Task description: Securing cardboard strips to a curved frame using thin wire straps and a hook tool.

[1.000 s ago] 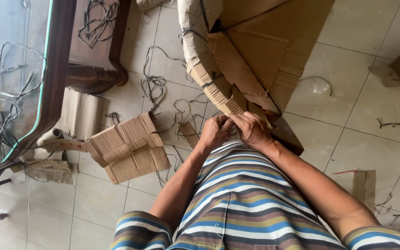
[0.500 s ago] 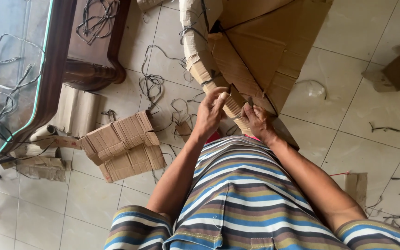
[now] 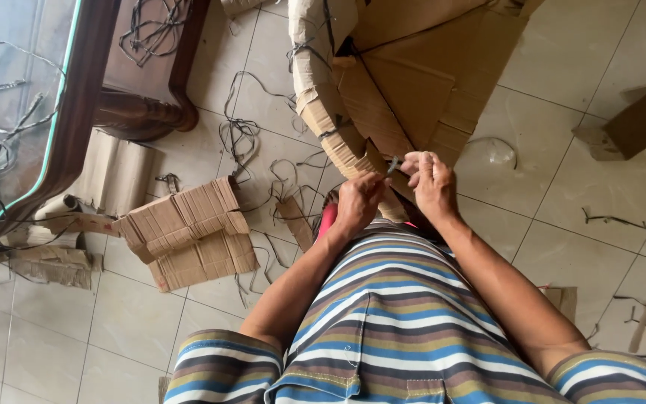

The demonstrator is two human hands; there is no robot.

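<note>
Folded cardboard pieces [image 3: 188,236] and loose black cords [image 3: 244,135] litter the tiled floor [image 3: 585,217] beside a wooden table [image 3: 91,82]. Both hands pinch a thin dark cord [image 3: 392,166] against a curved cardboard roll [image 3: 330,112], left hand [image 3: 358,200] clenched, right hand [image 3: 431,183] gripping; the roll runs away from the body

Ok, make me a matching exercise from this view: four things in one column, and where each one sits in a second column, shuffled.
Things:
1. folded cardboard stack
2. small brown box
3. wooden table leg
4. curved cardboard strip

Places:
A. far right on the tiles
B. running up from the hands
C. upper left, under the glass-topped table
D. on the floor left of the left hand

Pairs: 1-D, 2-A, 3-C, 4-B
</note>
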